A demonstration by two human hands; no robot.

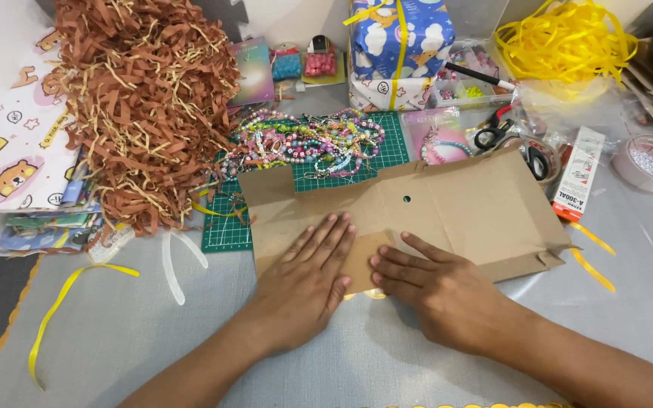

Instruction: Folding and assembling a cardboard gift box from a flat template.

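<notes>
A flat brown cardboard sheet (447,211) with folded flaps and a small round hole lies on the grey table. My left hand (307,283) presses palm-down on its near left part, fingers spread. My right hand (436,287) lies flat beside it, fingertips pointing left onto the same near flap. Both hands hold nothing; they only press the cardboard down.
A heap of brown paper shreds (145,98) sits at the left. Beaded chains (304,143) lie on a green cutting mat (228,227). Behind are a wrapped blue gift box (398,45), yellow ribbon (564,41), scissors (493,132), tape rolls (648,162) and patterned paper (17,151).
</notes>
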